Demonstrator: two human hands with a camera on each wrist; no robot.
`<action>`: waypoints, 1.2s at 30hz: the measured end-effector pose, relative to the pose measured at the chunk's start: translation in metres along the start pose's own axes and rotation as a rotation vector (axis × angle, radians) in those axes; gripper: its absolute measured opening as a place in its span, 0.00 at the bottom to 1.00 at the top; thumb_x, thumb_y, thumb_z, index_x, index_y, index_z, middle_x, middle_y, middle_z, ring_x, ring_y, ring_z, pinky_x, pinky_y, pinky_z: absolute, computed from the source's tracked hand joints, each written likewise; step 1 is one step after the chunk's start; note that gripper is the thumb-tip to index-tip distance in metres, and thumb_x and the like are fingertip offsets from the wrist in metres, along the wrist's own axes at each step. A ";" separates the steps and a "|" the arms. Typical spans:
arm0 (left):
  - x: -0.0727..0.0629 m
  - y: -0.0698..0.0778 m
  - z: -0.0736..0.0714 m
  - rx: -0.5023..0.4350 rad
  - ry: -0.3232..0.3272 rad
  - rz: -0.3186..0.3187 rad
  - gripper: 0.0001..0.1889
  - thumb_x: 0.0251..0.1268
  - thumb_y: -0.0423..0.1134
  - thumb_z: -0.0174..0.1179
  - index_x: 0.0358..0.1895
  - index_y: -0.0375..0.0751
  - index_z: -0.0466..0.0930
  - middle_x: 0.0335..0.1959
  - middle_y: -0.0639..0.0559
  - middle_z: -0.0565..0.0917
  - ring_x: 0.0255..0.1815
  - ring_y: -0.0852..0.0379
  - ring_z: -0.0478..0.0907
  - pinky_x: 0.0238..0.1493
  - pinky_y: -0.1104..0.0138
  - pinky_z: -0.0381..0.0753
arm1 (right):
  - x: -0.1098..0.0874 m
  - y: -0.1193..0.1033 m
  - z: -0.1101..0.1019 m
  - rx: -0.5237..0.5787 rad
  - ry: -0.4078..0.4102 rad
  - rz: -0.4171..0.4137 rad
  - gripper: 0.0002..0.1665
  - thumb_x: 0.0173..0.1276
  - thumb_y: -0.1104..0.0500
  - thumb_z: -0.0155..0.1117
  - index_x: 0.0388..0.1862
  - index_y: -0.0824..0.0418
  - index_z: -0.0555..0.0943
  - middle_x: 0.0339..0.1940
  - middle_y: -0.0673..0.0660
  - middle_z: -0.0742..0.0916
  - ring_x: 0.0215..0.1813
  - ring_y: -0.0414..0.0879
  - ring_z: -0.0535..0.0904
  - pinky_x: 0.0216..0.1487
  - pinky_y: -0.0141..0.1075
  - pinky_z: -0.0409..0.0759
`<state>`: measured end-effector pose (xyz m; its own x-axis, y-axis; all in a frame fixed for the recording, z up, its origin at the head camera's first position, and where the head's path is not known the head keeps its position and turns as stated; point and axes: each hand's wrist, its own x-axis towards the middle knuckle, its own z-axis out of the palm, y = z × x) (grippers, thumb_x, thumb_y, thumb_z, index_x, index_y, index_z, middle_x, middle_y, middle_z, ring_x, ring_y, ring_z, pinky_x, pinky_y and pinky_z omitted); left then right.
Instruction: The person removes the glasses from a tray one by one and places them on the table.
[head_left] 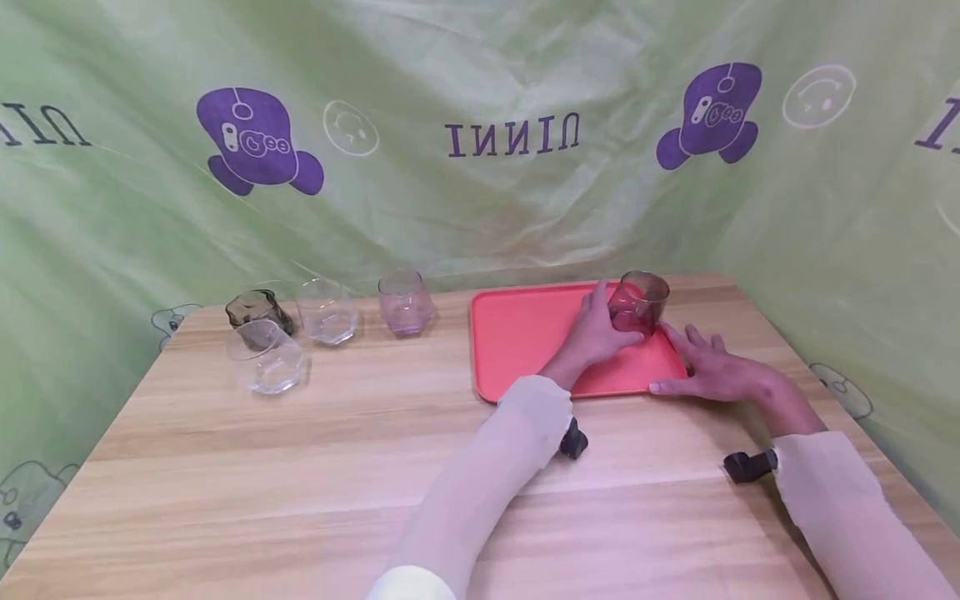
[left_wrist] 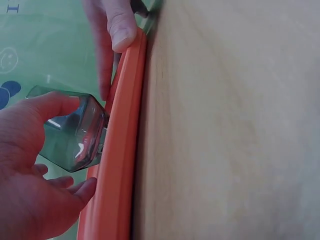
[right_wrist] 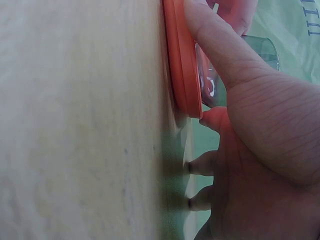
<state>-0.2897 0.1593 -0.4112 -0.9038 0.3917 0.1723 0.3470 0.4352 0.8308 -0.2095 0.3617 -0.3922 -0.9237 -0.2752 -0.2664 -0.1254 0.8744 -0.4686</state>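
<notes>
A grey-tinted drinking glass (head_left: pixel 638 304) stands upright at the right end of the red tray (head_left: pixel 517 342). My left hand (head_left: pixel 592 337) holds this glass from the left and front, the thumb lying against its side in the left wrist view, where the index finger cannot be made out. Spread around the tray's near right corner is my right hand (head_left: pixel 716 371). Its thumb (right_wrist: pixel 215 30) reaches along the front rim, while the index fingertip (right_wrist: pixel 212 117) is at the corner. The other fingers extend past the tray's right side.
On the table's left stand two clear glasses, one nearer (head_left: pixel 273 362) and one farther back (head_left: pixel 328 312), with a dark smoky glass (head_left: pixel 258 317) beside them. A pinkish glass (head_left: pixel 405 304) stands between these and the tray. Green printed cloth (head_left: pixel 510 200) hangs behind the wooden table (head_left: pixel 300 475).
</notes>
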 end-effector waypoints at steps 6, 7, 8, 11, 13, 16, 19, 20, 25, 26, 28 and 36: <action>0.005 0.000 0.002 -0.038 -0.017 0.020 0.51 0.55 0.40 0.78 0.80 0.47 0.55 0.68 0.48 0.70 0.65 0.55 0.71 0.60 0.68 0.77 | -0.001 0.001 -0.002 -0.015 0.007 0.002 0.67 0.69 0.33 0.66 0.85 0.59 0.36 0.77 0.86 0.43 0.69 0.93 0.31 0.54 0.88 0.41; 0.006 -0.001 0.003 -0.041 -0.014 0.022 0.51 0.55 0.40 0.78 0.80 0.46 0.55 0.68 0.48 0.70 0.65 0.55 0.71 0.59 0.68 0.77 | -0.002 0.001 -0.002 -0.014 0.009 0.003 0.67 0.69 0.33 0.66 0.85 0.59 0.36 0.77 0.86 0.43 0.69 0.93 0.31 0.54 0.88 0.41; 0.007 -0.001 0.003 -0.043 -0.013 0.024 0.51 0.56 0.39 0.78 0.80 0.46 0.55 0.69 0.47 0.70 0.64 0.55 0.72 0.59 0.68 0.77 | -0.002 0.001 -0.003 -0.013 0.008 0.004 0.66 0.69 0.33 0.66 0.86 0.59 0.36 0.77 0.85 0.43 0.69 0.93 0.31 0.54 0.88 0.41; 0.008 -0.002 0.002 -0.061 -0.015 0.013 0.50 0.55 0.37 0.78 0.80 0.45 0.56 0.68 0.47 0.70 0.64 0.55 0.72 0.58 0.68 0.78 | -0.001 0.000 -0.002 0.004 -0.001 0.003 0.67 0.68 0.33 0.66 0.86 0.59 0.37 0.77 0.85 0.42 0.69 0.92 0.29 0.55 0.88 0.40; 0.009 -0.003 0.001 -0.074 -0.020 0.005 0.49 0.55 0.36 0.78 0.79 0.45 0.58 0.67 0.48 0.70 0.63 0.55 0.73 0.57 0.68 0.78 | 0.000 0.000 -0.002 0.008 -0.006 0.002 0.67 0.68 0.33 0.66 0.86 0.59 0.37 0.77 0.85 0.42 0.69 0.92 0.29 0.55 0.87 0.40; 0.011 -0.002 0.000 -0.083 -0.030 0.017 0.48 0.55 0.35 0.78 0.78 0.45 0.59 0.67 0.48 0.71 0.62 0.55 0.73 0.57 0.68 0.78 | 0.000 -0.001 -0.002 0.009 -0.003 0.006 0.67 0.68 0.33 0.66 0.86 0.59 0.37 0.77 0.85 0.42 0.69 0.92 0.29 0.56 0.87 0.40; 0.014 -0.001 -0.001 -0.063 -0.042 0.041 0.48 0.55 0.35 0.78 0.78 0.44 0.59 0.67 0.47 0.72 0.63 0.56 0.73 0.59 0.69 0.76 | 0.000 -0.001 -0.004 0.003 0.004 0.007 0.67 0.68 0.33 0.66 0.86 0.59 0.36 0.77 0.85 0.42 0.69 0.92 0.30 0.56 0.87 0.40; 0.016 -0.001 0.000 -0.050 -0.046 0.050 0.49 0.55 0.35 0.78 0.79 0.43 0.58 0.67 0.47 0.72 0.63 0.56 0.73 0.60 0.70 0.75 | -0.001 -0.001 -0.004 0.003 0.005 0.005 0.67 0.68 0.33 0.66 0.86 0.59 0.36 0.77 0.85 0.42 0.69 0.92 0.30 0.56 0.87 0.40; 0.019 0.001 0.004 -0.054 -0.044 0.091 0.51 0.53 0.35 0.79 0.79 0.42 0.57 0.68 0.46 0.73 0.65 0.57 0.72 0.63 0.70 0.73 | -0.001 -0.001 -0.004 0.011 0.017 0.000 0.66 0.69 0.33 0.66 0.86 0.58 0.37 0.77 0.85 0.41 0.69 0.92 0.29 0.57 0.86 0.38; 0.020 0.000 0.005 -0.069 -0.044 0.101 0.51 0.53 0.34 0.79 0.79 0.42 0.57 0.68 0.46 0.73 0.65 0.57 0.73 0.62 0.70 0.73 | -0.001 -0.001 -0.003 0.014 0.018 -0.001 0.66 0.69 0.33 0.66 0.86 0.58 0.37 0.77 0.85 0.41 0.70 0.92 0.29 0.57 0.86 0.38; 0.019 -0.001 0.007 -0.104 -0.044 0.114 0.50 0.53 0.32 0.78 0.78 0.42 0.59 0.67 0.46 0.74 0.64 0.57 0.74 0.61 0.71 0.74 | -0.002 0.000 -0.001 0.018 0.019 -0.007 0.66 0.69 0.33 0.66 0.86 0.58 0.38 0.77 0.85 0.42 0.70 0.92 0.29 0.57 0.86 0.37; 0.018 -0.004 0.011 -0.136 -0.031 0.084 0.49 0.54 0.31 0.78 0.78 0.42 0.59 0.67 0.47 0.73 0.63 0.57 0.75 0.59 0.71 0.76 | -0.002 0.000 0.002 0.016 0.025 -0.004 0.66 0.69 0.32 0.66 0.86 0.57 0.38 0.77 0.85 0.42 0.70 0.91 0.29 0.58 0.86 0.37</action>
<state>-0.3042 0.1732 -0.4178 -0.8644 0.4475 0.2292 0.3817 0.2872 0.8785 -0.2070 0.3618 -0.3933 -0.9319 -0.2688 -0.2437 -0.1236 0.8667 -0.4833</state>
